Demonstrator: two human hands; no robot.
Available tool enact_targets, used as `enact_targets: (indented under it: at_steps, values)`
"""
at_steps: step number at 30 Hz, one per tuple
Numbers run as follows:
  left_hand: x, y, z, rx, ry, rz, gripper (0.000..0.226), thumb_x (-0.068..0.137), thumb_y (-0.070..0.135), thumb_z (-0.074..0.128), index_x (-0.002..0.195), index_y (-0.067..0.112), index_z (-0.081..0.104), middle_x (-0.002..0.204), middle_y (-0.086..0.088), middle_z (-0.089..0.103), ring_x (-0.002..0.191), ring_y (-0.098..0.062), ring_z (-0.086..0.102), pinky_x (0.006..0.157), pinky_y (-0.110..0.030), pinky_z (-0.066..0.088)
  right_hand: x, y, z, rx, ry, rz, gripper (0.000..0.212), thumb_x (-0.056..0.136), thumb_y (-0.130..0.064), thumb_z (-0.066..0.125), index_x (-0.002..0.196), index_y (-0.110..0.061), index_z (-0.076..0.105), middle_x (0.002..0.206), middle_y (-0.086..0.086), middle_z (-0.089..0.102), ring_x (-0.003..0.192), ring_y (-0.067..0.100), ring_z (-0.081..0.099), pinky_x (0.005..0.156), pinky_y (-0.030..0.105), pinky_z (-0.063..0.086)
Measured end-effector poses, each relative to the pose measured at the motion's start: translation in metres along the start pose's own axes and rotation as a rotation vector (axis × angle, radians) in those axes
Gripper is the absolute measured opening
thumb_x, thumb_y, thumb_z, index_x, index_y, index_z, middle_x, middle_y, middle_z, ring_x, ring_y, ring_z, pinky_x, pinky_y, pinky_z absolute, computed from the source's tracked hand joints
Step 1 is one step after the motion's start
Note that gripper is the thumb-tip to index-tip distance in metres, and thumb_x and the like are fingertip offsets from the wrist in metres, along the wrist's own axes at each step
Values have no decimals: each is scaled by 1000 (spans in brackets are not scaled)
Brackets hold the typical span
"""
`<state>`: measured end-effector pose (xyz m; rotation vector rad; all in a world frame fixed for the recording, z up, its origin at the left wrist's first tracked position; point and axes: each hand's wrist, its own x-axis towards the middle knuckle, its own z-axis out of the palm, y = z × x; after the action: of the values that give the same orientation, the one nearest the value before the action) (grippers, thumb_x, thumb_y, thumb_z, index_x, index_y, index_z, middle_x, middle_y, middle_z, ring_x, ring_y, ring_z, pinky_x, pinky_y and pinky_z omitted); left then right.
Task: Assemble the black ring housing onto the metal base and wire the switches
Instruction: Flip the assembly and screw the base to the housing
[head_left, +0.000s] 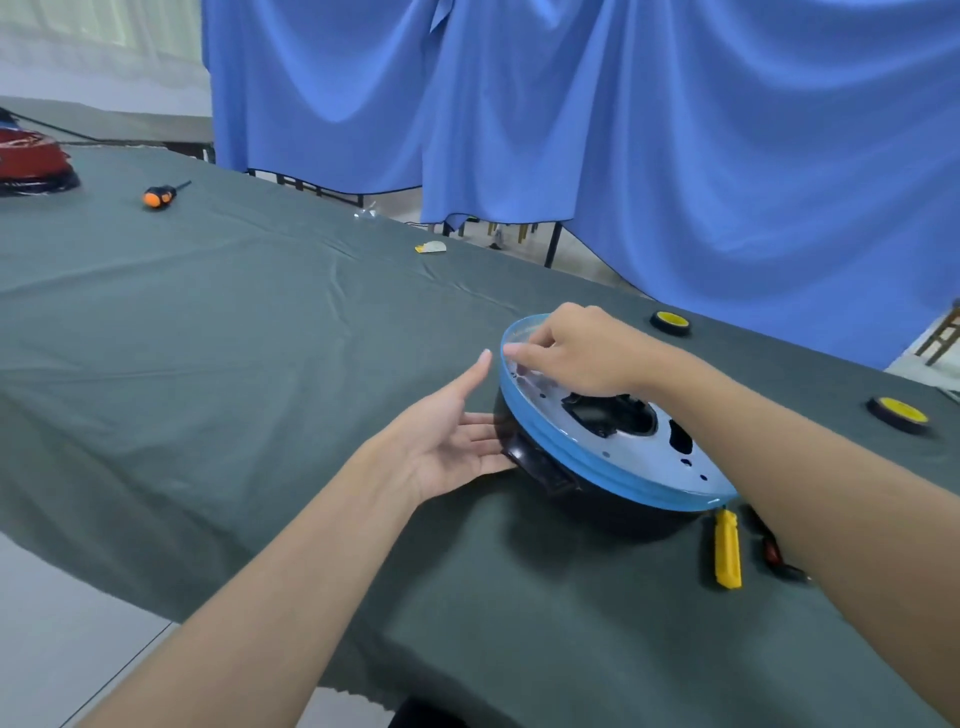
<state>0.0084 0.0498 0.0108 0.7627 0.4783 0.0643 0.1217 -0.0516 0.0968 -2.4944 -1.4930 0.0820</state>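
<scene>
A round metal base (649, 452) with a blue film rim and several cut-outs lies tilted on top of the black ring housing (613, 506) on the grey-green cloth. My left hand (452, 441) is flat and palm-up against the housing's left side, fingers straight, touching a black block on its wall. My right hand (576, 353) rests on the far left part of the metal base, its fingers curled down onto the plate near the rim. What the fingertips hold, if anything, is hidden.
A yellow tool (727, 551) and a black-and-red item (774, 556) lie right of the housing. Two yellow-and-black wheels (671, 322) (900, 413) sit near the far edge. An orange screwdriver (158, 196) and a red device (31, 161) lie far left. A blue curtain (571, 114) hangs behind.
</scene>
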Motion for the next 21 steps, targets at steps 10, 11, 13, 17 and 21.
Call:
enact_targets:
  at_steps: [10,11,13,17,21]
  values:
    - [-2,-3,0,-86,-7,-28,66,99,40,52,130,-17,41,117,-26,65,86,-33,71,63,-41,60,-16,-22,25,-71,-50,42,34,80,-28,54,58,-13,34,54,2,36,55,20,33,50,31,28]
    - [-2,-4,0,-82,-2,-27,64,100,38,51,131,-17,40,118,-27,64,88,-34,70,67,-43,59,-16,-23,25,-56,-57,50,35,82,-26,53,58,-14,31,55,2,35,55,20,32,50,31,27]
    - [-2,-4,1,-74,6,-24,60,102,33,49,132,-18,39,119,-29,62,89,-35,69,75,-44,56,-15,-27,23,-20,-64,78,36,85,-21,52,58,-15,28,56,2,31,53,19,28,49,30,24]
    - [-2,-5,1,-50,14,-11,49,101,23,51,128,-17,44,124,-29,60,98,-37,68,74,-44,57,-15,-32,7,203,-57,162,39,81,-11,54,57,-19,24,58,2,19,54,19,16,52,30,12]
    - [-4,-4,1,-33,6,-5,42,98,17,55,123,-16,50,121,-30,63,110,-38,66,81,-43,58,-19,-30,-16,311,-30,210,32,77,-12,57,57,-12,32,60,4,22,55,19,18,53,31,16]
